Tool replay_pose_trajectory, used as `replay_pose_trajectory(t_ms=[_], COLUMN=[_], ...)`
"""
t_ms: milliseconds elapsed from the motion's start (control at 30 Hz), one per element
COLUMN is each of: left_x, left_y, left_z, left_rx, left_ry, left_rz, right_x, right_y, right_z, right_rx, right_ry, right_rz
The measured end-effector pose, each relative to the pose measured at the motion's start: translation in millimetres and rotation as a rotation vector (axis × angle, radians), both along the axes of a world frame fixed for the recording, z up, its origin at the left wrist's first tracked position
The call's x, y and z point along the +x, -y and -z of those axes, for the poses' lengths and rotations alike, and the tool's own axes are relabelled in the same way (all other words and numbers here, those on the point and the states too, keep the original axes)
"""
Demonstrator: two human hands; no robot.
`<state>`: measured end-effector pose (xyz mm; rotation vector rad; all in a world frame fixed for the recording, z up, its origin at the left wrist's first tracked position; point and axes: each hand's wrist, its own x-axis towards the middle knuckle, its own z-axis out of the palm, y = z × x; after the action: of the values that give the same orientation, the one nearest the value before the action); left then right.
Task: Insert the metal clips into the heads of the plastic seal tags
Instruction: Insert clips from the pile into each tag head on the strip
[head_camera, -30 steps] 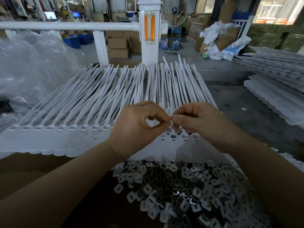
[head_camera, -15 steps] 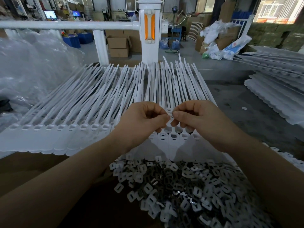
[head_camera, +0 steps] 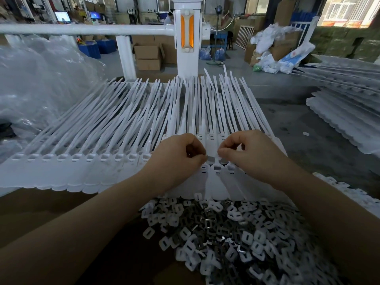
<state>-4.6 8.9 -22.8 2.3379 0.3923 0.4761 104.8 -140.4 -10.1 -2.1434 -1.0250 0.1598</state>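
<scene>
far to the left of the white post (head_camera: 186,36), a heap of clear plastic bags (head_camera: 41,79) is sitting past the end of the tags. still left of the post, back on the floor, an open cardboard box (head_camera: 148,54) is standing, and what's in it is not showing from here. in front of the post, the white seal tags (head_camera: 107,128) are lying side by side in long joined rows, straps fanning away toward it, heads lined up along the near side. just left of the post's line, the left hand (head_camera: 176,159) is curling in, thumb and forefinger pinched together over the tag heads; what they're pinching is too small to tell. just right, the right hand (head_camera: 246,155) is doing the same, fingertips nearly meeting the left's above one tag head. nearest the camera, the metal clips (head_camera: 226,239) are lying in a loose heap. right of the post, more tag sheets (head_camera: 345,112) are lying stacked.
</scene>
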Motion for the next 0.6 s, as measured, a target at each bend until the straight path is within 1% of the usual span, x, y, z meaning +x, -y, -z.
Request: replay_pose_trajectory(t_ms=[100,167,400,600], left_x=[-1.1,-1.1,0.6,1.2], left_y=[-1.2,-1.2,-3.4,-5.4], left_z=[1.8,2.4,5.5,5.6], left_rx=[0.075,0.125,0.146,0.146], left_ry=[-0.043,-0.05,-0.036,-0.046], left_rz=[0.043,0.061,0.078,0.092], right_x=[-0.7,-0.9,-1.1,-1.6], right_y=[-0.5,-0.9,-2.1,-1.8], right_z=[2.5,2.7,1.1,-0.2], right_rx=[-0.143,-0.175,-0.205,-0.185], right_ry=[0.052,0.073,0.103,0.047], right_rz=[-0.023,-0.028,-0.054,-0.071])
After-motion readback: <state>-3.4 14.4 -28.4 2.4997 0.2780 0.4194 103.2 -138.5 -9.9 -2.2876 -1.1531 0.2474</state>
